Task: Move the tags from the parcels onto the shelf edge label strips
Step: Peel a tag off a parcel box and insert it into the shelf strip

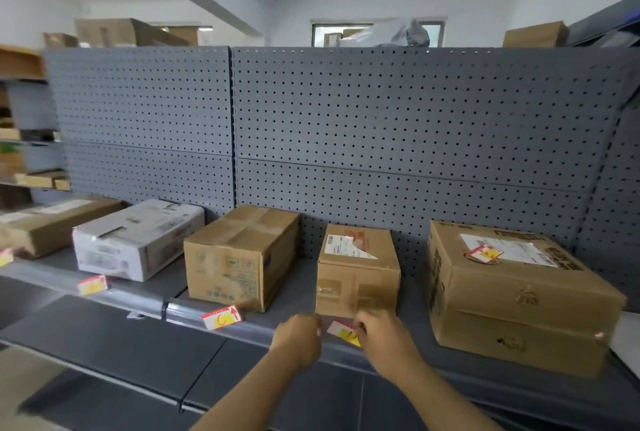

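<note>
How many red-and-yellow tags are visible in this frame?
5: far-left tag, tag and tag on the strip, one between both hands, one atop the right parcel. Others may be hidden.

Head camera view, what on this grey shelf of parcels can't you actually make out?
- Print on the red-and-yellow paper tag between the left hand and right hand: too small, partly covered by fingers.
- White shipping label on the small brown cardboard box: text blurred.
- Long brown box at far left: motion-blurred.
</note>
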{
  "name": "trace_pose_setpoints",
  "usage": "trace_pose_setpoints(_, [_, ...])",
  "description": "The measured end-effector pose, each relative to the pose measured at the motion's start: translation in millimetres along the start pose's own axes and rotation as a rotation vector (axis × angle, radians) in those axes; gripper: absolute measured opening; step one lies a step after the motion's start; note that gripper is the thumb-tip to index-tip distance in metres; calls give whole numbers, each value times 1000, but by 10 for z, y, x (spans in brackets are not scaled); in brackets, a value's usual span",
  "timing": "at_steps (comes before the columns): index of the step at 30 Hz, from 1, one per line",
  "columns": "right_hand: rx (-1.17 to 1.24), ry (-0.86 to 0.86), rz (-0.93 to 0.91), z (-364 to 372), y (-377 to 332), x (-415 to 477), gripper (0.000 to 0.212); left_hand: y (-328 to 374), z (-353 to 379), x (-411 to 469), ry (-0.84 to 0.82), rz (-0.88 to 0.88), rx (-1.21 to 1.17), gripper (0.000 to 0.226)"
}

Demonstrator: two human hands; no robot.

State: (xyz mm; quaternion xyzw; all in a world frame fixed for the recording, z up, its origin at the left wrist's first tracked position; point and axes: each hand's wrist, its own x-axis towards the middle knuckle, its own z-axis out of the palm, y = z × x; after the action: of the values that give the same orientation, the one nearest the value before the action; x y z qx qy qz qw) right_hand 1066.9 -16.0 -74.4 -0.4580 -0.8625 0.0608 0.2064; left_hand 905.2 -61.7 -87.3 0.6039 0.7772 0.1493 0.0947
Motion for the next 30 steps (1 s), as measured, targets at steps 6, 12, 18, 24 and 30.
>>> trace_pose_setpoints(6, [12,-21,97,207,6,13,16,-135,155,94,-46,81,5,36])
trace_pose_setpoints(12, [-10,-16,167,328,16,67,16,-189,267,193,16,143,9,35])
trace_pose_setpoints(18, [60,10,174,325,-2,120,12,-280,276,204,29,195,20,34])
trace_pose_setpoints(24, [156,47,206,324,32,129,9,-352,274,222,9,226,32,32])
trace_pose_setpoints(30, [163,8,190,399,-25,137,11,-376,340,234,33,275,148,31])
